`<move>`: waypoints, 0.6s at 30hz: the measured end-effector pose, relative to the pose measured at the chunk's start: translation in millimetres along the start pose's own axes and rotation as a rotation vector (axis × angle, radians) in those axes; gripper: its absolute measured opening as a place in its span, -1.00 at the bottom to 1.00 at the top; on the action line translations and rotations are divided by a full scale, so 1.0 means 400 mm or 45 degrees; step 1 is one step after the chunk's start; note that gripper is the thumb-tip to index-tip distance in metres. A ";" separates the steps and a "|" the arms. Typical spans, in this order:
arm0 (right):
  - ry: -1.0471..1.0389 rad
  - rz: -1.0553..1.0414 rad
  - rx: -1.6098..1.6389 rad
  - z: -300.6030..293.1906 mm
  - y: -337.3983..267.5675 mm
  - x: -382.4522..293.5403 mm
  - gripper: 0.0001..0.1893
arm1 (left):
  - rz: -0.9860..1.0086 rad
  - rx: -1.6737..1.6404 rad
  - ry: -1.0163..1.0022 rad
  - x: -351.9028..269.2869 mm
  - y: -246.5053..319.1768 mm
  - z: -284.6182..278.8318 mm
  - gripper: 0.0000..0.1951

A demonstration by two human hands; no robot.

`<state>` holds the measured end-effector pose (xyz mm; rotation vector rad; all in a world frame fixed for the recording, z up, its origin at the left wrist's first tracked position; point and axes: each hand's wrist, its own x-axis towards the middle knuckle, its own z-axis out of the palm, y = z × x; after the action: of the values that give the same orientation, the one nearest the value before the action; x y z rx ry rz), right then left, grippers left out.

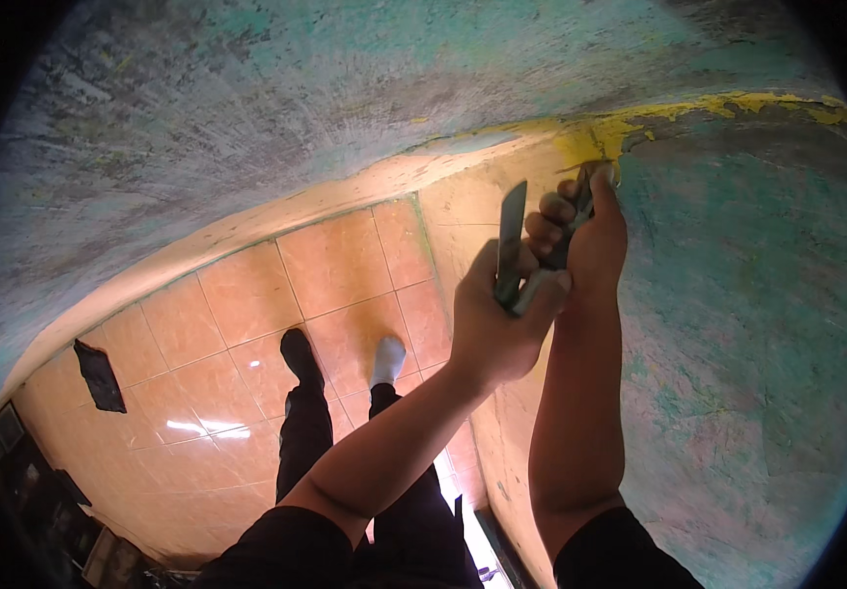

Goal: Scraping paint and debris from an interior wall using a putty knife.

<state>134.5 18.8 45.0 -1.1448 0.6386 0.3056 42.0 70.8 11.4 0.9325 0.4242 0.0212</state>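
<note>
A flat metal blade, like that of a scraper (512, 239), points up from my left hand (493, 331), whose fingers are wrapped around its lower end. Just ahead, close to the wall corner, my right hand (600, 228) grips a dark narrow hand tool (562, 247). Fingers cover much of that tool, so its exact kind is unclear. Its upper end is by a patch of yellow paint (593, 141) in the corner, with my thumb along it; contact with the wall cannot be made out. My left thumb is beside my right wrist.
Mottled green-grey walls rise ahead (283, 96) and at the right (747, 316). Ragged yellow paint (725, 107) follows their joint. Orange floor tiles (239, 305) lie below, with a dark flat item (101, 377) at left. Dark objects (40, 478) line the lower left.
</note>
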 end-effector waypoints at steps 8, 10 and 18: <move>0.027 0.015 -0.013 -0.024 0.015 -0.016 -0.60 | 0.053 -0.029 0.012 -0.025 -0.004 0.002 -0.89; 0.023 0.027 -0.001 -0.014 0.013 -0.017 -0.61 | 0.054 0.098 -0.014 -0.023 0.008 -0.006 -0.89; 0.019 0.048 0.011 -0.022 0.024 -0.011 -0.61 | 0.000 0.034 0.002 -0.020 -0.004 -0.010 -0.87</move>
<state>123.1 15.2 38.3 -1.1283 0.6746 0.3264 32.8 71.3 11.0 0.9590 0.4270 0.0164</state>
